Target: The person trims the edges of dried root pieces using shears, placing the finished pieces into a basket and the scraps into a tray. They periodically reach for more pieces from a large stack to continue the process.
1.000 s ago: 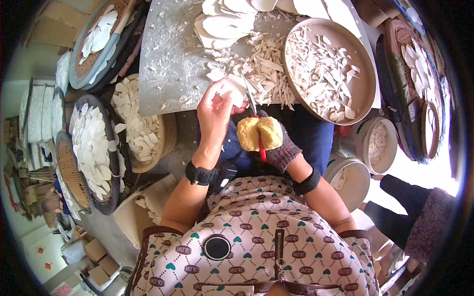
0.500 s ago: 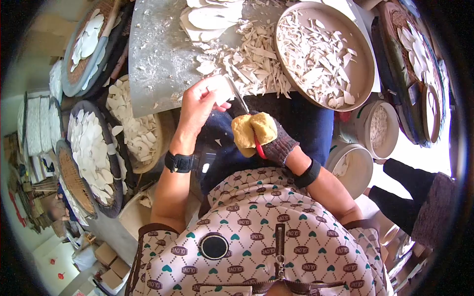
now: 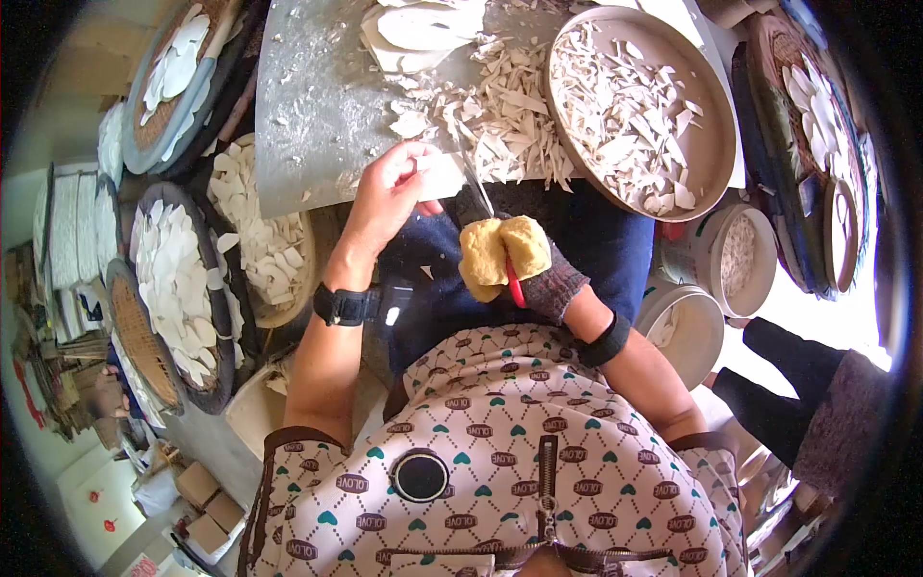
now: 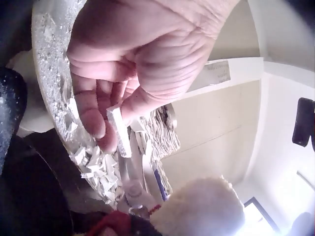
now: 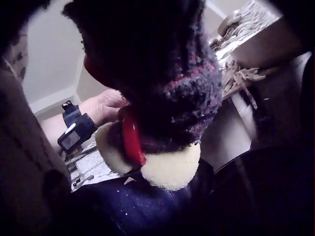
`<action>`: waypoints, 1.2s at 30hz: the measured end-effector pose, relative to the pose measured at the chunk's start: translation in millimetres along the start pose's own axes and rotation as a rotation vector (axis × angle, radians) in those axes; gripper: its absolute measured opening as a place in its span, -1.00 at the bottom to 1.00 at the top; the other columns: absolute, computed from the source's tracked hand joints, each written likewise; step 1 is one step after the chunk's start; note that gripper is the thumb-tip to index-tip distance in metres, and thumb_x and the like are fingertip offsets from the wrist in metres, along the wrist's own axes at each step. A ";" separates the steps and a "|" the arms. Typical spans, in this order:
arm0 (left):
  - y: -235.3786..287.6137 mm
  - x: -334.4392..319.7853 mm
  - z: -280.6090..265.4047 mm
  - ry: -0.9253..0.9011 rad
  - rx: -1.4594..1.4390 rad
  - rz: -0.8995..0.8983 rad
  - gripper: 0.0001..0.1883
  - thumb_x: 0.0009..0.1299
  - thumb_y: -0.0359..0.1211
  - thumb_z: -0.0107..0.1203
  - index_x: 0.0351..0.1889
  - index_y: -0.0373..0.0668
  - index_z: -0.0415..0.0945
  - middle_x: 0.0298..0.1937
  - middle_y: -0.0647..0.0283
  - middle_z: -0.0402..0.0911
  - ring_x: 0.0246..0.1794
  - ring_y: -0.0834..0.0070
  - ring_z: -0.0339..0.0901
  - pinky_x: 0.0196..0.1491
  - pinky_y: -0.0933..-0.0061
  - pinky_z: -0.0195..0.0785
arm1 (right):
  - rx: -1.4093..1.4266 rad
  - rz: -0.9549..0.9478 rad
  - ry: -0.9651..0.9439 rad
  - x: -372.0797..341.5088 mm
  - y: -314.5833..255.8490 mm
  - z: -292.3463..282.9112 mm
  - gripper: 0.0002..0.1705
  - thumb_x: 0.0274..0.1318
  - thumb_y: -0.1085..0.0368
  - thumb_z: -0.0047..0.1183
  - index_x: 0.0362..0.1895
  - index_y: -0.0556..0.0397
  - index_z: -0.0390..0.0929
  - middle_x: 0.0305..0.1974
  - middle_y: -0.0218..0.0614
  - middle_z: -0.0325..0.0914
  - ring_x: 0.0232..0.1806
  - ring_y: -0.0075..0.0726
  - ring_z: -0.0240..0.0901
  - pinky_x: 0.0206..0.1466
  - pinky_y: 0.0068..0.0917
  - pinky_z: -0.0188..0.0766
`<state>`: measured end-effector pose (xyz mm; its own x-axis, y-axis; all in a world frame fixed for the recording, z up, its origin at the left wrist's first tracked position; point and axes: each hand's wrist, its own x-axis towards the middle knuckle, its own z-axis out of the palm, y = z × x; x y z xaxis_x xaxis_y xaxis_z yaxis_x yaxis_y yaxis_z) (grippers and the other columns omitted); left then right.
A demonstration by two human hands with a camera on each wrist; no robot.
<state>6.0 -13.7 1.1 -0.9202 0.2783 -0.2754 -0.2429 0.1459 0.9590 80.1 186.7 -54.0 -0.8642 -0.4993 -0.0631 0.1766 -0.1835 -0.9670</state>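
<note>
My bare left hand [image 3: 386, 197] pinches a thin white slice [image 3: 444, 179] between thumb and fingers at the table's near edge. In the left wrist view the slice [image 4: 118, 132] shows edge-on. My right hand [image 3: 553, 279], in a dark knitted glove, grips scissors with red handles [image 3: 516, 290]. Yellow foam padding [image 3: 505, 254] is wrapped about the handles and hides part of the fingers. The scissor blades [image 3: 475, 180] point away from me, right along the slice's edge. In the right wrist view the glove [image 5: 192, 93] covers most of the scissors, with a red handle [image 5: 131, 137] showing.
White offcuts [image 3: 519, 125] are heaped on the metal table [image 3: 308, 106], beside larger slices [image 3: 423, 34]. A round tray [image 3: 710, 154] of scraps stands at right, above two buckets [image 3: 711, 337]. Slice-laden baskets [image 3: 178, 288] stand at left. Another person's legs [image 3: 769, 394] are at lower right.
My left hand has shifted left with the slice, which is turned differently between thumb and fingers. The scissors stay close by the slice throughout. The head view has shifted slightly.
</note>
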 end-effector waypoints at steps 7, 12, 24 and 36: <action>16.6 -55.0 -107.4 0.439 0.375 -0.160 -0.73 0.33 -0.54 -0.19 -0.03 -0.22 0.38 -0.22 0.22 0.54 -0.35 0.53 0.52 -0.39 0.59 0.43 | 0.045 0.166 -0.031 -13.9 -5.1 -4.6 -0.75 0.00 0.29 0.12 -0.21 0.11 0.47 -0.28 -0.38 0.52 -0.23 -0.53 0.44 -0.14 -0.52 0.41; 22.2 -60.7 -153.4 0.697 1.007 0.226 -0.75 0.22 -0.50 0.05 -0.12 -0.28 0.47 -0.20 0.23 0.55 -0.24 0.54 0.49 -0.10 0.56 0.32 | -0.223 0.000 -0.086 -7.3 -0.1 6.3 -0.63 -0.30 0.24 0.23 -0.31 0.04 0.45 -0.39 -0.23 0.51 -0.29 -0.15 0.48 -0.19 -0.41 0.42; 28.0 69.7 -3.4 0.150 0.620 0.124 -0.80 0.20 -0.41 0.09 -0.23 -0.25 0.53 -0.37 0.25 0.60 -0.44 0.59 0.49 -0.36 0.58 0.35 | 0.397 0.192 0.018 -21.5 -6.7 -0.4 -0.73 -0.06 0.39 0.05 -0.18 0.07 0.40 -0.28 -0.27 0.46 -0.22 -0.34 0.45 -0.12 -0.42 0.40; 29.8 116.6 -18.3 0.468 1.217 0.410 -0.75 0.07 -0.38 0.19 -0.26 -0.14 0.51 -0.28 0.27 0.47 -0.31 0.34 0.49 -0.27 0.42 0.36 | 0.800 0.279 0.025 -17.9 3.7 -7.6 -0.81 0.11 0.44 -0.13 -0.15 0.13 0.38 -0.24 -0.29 0.43 -0.19 -0.35 0.43 -0.06 -0.42 0.42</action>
<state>-114.2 5.7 -1.2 -0.9360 0.1946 0.2934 0.2678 0.9345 0.2345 92.6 201.4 -58.3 -0.7480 -0.5981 -0.2876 0.6569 -0.6053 -0.4496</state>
